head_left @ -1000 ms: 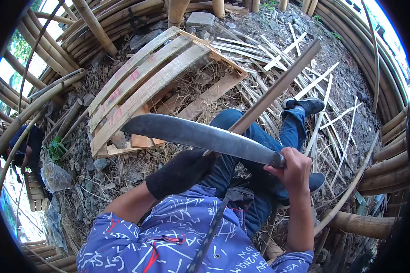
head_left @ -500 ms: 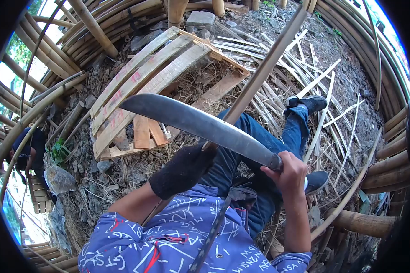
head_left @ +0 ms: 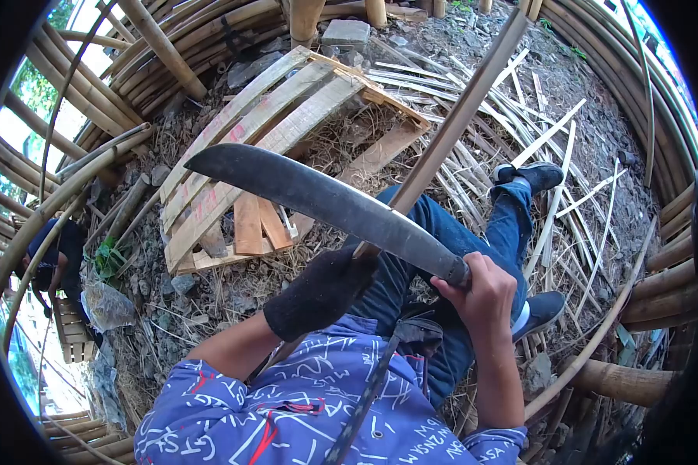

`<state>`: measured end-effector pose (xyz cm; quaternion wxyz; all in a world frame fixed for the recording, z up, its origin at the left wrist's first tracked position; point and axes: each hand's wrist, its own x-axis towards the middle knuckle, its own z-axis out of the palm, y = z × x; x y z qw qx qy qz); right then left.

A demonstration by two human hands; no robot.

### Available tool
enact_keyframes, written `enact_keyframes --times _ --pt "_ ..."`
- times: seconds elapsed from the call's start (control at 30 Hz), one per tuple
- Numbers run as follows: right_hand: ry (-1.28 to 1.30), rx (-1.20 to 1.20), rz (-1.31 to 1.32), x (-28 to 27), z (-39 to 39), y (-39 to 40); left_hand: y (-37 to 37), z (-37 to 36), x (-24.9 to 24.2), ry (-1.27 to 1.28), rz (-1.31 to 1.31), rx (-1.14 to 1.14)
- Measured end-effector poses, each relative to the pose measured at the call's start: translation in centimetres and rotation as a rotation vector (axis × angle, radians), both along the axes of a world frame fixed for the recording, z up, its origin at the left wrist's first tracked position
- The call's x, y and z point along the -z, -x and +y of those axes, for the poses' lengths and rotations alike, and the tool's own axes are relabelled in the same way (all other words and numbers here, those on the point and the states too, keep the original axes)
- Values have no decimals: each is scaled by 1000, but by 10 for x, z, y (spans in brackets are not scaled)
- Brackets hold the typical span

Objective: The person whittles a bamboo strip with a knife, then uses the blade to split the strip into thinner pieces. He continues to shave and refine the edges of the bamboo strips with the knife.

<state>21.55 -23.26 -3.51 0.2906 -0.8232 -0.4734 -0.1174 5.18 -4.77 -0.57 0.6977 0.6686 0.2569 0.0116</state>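
Note:
My left hand, in a dark glove, is closed around a long bamboo strip that rises toward the top right. The strip's lower end passes under my left forearm. In my bare right hand is the handle of a large machete, fingers wrapped round it. The broad dark blade points up and left and lies across the strip, its upper edge against it just above the gloved hand.
A wooden pallet lies in front on rubble. Several thin split strips are scattered at the right, near my shoes. Bamboo poles surround the place. Another person bends down at the far left.
The machete has moved slightly left and down at its handle end, and its blade looks darker. My right hand has shifted a little left with it. Both hands keep their hold.

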Motion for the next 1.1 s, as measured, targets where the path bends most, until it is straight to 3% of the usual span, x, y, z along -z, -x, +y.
enact_keyframes --times 0.27,0.43,0.67,0.73,0.97,1.03,1.1 --pt "-3 9 30 1 2 -1 -4 5 10 -138 -34 25" --pt "-5 12 32 1 5 1 -1 14 8 -40 107 77" --pt "5 25 86 13 -10 5 5 13 16 -20 -27 73" --pt "59 37 91 13 -16 4 6 16 18 -58 -1 165" --pt "38 50 105 10 -23 2 -4 15 6 7 4 144" --pt "51 65 97 6 -26 -1 -6 19 8 -107 23 217" --pt "40 73 53 -2 -31 -6 -17 14 -15 -76 59 219"
